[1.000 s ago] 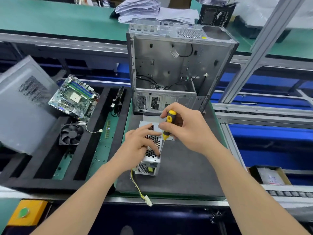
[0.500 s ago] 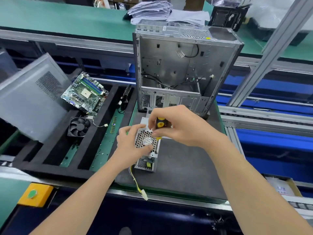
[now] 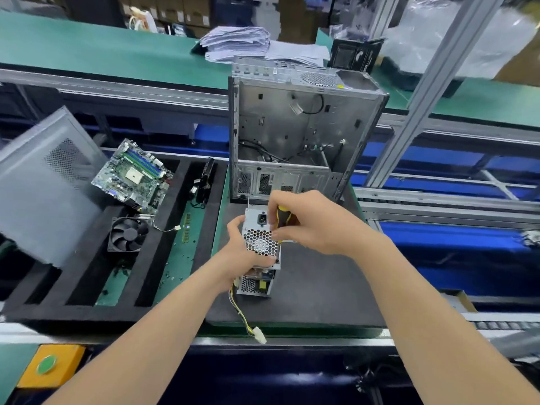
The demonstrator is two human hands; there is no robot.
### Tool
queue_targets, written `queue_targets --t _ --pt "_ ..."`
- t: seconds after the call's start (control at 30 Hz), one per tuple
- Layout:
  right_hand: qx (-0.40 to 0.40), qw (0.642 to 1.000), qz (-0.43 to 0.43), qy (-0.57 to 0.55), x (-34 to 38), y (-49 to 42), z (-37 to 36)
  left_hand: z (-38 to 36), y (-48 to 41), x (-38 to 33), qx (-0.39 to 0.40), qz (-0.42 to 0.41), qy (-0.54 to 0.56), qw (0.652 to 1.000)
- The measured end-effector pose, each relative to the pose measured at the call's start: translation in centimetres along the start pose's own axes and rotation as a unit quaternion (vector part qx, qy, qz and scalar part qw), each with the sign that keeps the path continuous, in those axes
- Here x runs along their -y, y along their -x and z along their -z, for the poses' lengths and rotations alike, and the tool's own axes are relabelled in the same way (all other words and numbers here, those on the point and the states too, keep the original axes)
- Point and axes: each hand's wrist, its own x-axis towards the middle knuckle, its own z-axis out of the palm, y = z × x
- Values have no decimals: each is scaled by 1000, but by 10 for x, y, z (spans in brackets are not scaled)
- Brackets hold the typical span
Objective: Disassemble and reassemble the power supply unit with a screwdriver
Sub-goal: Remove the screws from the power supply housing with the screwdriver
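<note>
Tipped further upright than half a second ago, the power supply unit (image 3: 258,244) now shows its socket face to the camera, and the right hand (image 3: 309,223) has drawn in close over it. Behind both stands the open computer case (image 3: 292,133), a bare sheet-metal box with loose black cables lying inside. Well to the case's left leans a grey side panel (image 3: 43,185) with a perforated vent patch. Between panel and case lies a black foam tray (image 3: 87,282) cut into long slots. In front of the case spreads a dark, matte mat (image 3: 315,287). A green motherboard (image 3: 133,173) rests tilted on the tray left of the case, with a square black fan (image 3: 128,233) just in front of it. The unit, a small silver box with honeycomb mesh, is held above the mat just in front of the case. The left hand (image 3: 236,252) grips it, thumb up its left edge and fingers wrapped round its lower part. The right hand's fingers are curled tight round the black-and-yellow handle of the screwdriver (image 3: 283,213); its tip is hidden. Yellow and black wires (image 3: 242,314) trail from the unit toward the camera to a white plug (image 3: 260,338).
</note>
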Motion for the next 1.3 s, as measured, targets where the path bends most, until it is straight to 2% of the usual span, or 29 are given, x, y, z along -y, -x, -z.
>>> queue_targets --t 0.1,0.23,0.37,0.43,0.5,0.57,0.67,0.73,0.8,0.97,1.13,1.2,1.3 --pt "-11 1000 -28 -2 0 5 1 -1 0 -1 5 -4 15 1000" --pt "-119 990 -80 -8 4 7 -12 -1 2 -4 6 11 20 1000" --pt "-230 964 -134 1 9 -3 -33 -1 0 -3 2 13 25 1000" --pt "-255 954 -156 35 9 -6 -35 -1 0 -2 -2 10 24 1000" --pt "-223 963 -147 42 9 -4 -29 -1 0 -3 -8 14 22 1000" --pt "-167 981 -95 15 8 -1 -20 -1 0 -4 -9 16 24 1000" --pt "-51 998 -13 -28 8 5 -5 -2 0 -5 -10 18 22 1000" --pt "6 999 -6 -44 6 8 2 -2 -2 -4 -16 22 22 999" --pt "-4 999 -23 -37 4 8 4 -2 -3 -4 -17 24 28 999" --pt "-93 993 -71 -26 15 2 -13 -2 -5 -3 -14 29 26 999" --pt "-226 951 -210 -31 26 -7 -32 -2 -9 -2 -4 31 25 999" --pt "-231 948 -219 -14 25 -8 -31 -2 -10 -2 -3 31 29 999" --pt "-156 978 -133 28 16 -6 -22 -2 -9 -3 2 35 35 999"
